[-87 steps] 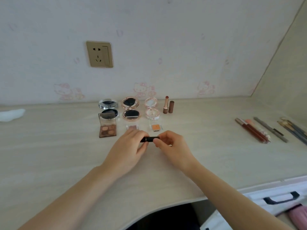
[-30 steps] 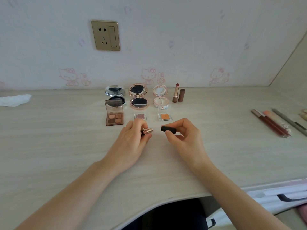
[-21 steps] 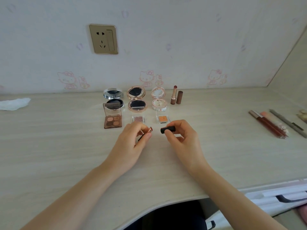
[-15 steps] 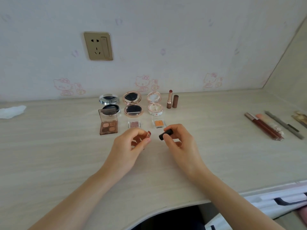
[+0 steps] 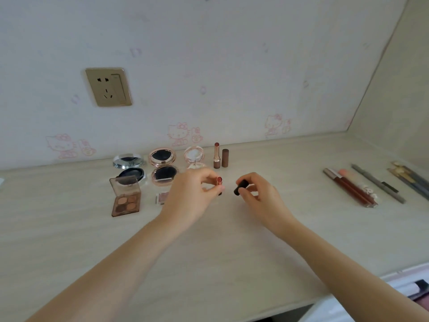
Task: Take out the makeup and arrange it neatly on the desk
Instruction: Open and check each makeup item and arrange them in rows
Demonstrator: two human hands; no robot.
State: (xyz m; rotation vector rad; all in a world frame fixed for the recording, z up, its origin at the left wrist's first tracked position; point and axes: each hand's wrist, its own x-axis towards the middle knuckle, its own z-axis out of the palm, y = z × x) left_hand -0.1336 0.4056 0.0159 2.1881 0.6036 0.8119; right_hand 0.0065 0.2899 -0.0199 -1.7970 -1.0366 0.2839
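My left hand (image 5: 192,196) holds an uncapped lipstick (image 5: 219,182) nearly upright above the desk, its red tip showing. My right hand (image 5: 260,196) pinches the lipstick's black cap (image 5: 240,187) a little to the right, apart from the tube. Behind them, in a row by the wall, stand a silver compact (image 5: 128,163), a rose-gold compact (image 5: 162,163), a pale pink compact (image 5: 194,156), and an open brown lipstick (image 5: 216,155) with its cap (image 5: 225,158) beside it. A brown eyeshadow palette (image 5: 125,198) lies open at the left. A small single eyeshadow (image 5: 162,197) is partly hidden by my left hand.
Several lip glosses and pencils (image 5: 362,187) lie at the right side of the desk (image 5: 69,240). A wall socket (image 5: 108,87) sits above the compacts. A white drawer front (image 5: 408,287) with a dark handle shows at the lower right.
The closed lipstick was pulled apart: the cap went into my right hand, the tube stayed in my left. The tube turned from lying sideways to nearly upright, and both hands moved nearer the compacts.
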